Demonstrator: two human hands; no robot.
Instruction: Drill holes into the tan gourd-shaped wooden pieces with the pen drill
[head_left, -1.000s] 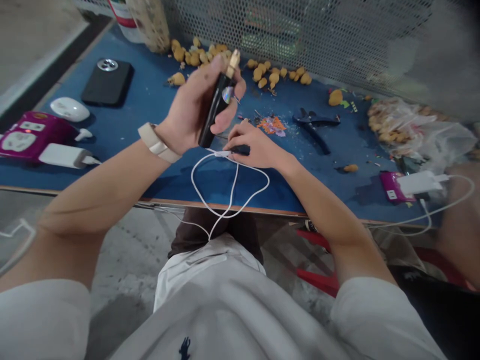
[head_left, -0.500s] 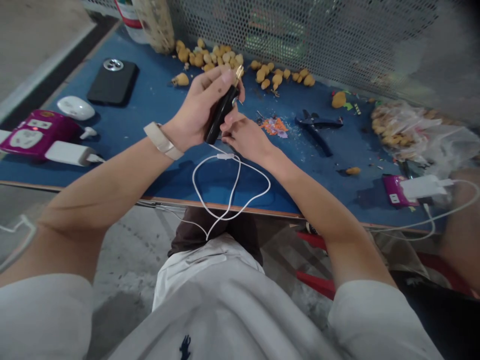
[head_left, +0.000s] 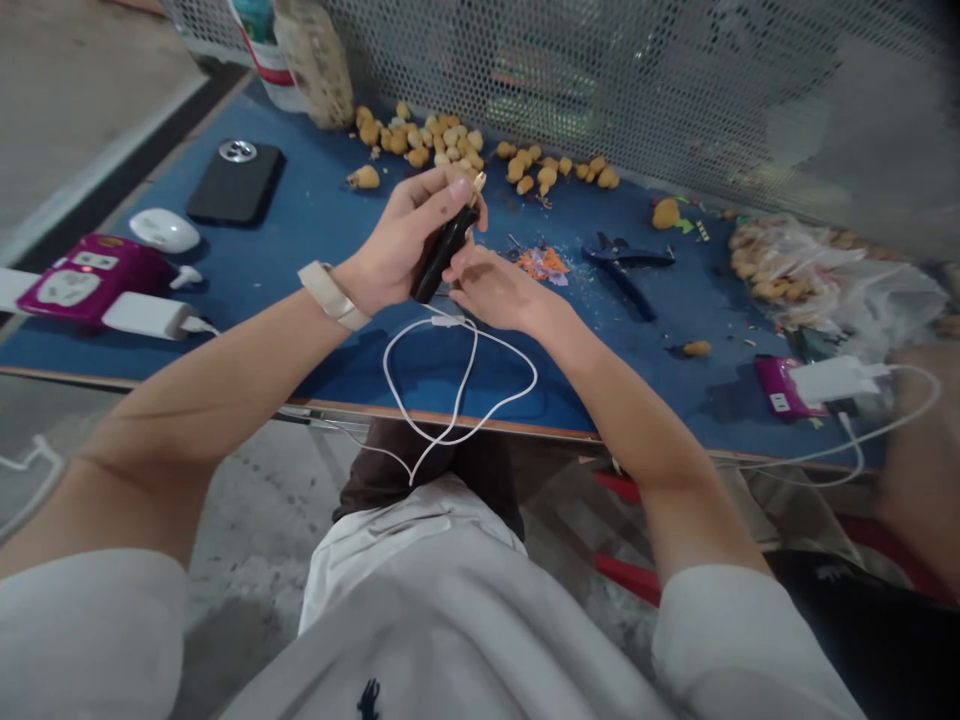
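My left hand (head_left: 409, 232) is wrapped round a black pen-shaped tool (head_left: 444, 255) with a gold-coloured metal tip, which points up and away from me. A thin white cable (head_left: 491, 408) loops below the tool's lower end. My right hand (head_left: 491, 285) is closed, with its fingertips against the tool's right side; the lower fingers are partly hidden. Just right of my hands lies a small heap of orange and purple shavings (head_left: 544, 265). Blue-handled pliers or cutters (head_left: 628, 270) rest beyond the shavings.
Small tan gourds (head_left: 442, 137) line the mesh screen (head_left: 667, 100). On the left are a black phone (head_left: 236, 185), a white case (head_left: 165, 231) and a purple power block (head_left: 90, 280). A plastic bag (head_left: 832, 275) and another power block (head_left: 787, 387) sit right, near a person's blurred arm (head_left: 919, 450).
The view has shifted slightly, so the table contents sit a little lower in the picture. Both hands stay together at the black tool, the right one pressed close against it.
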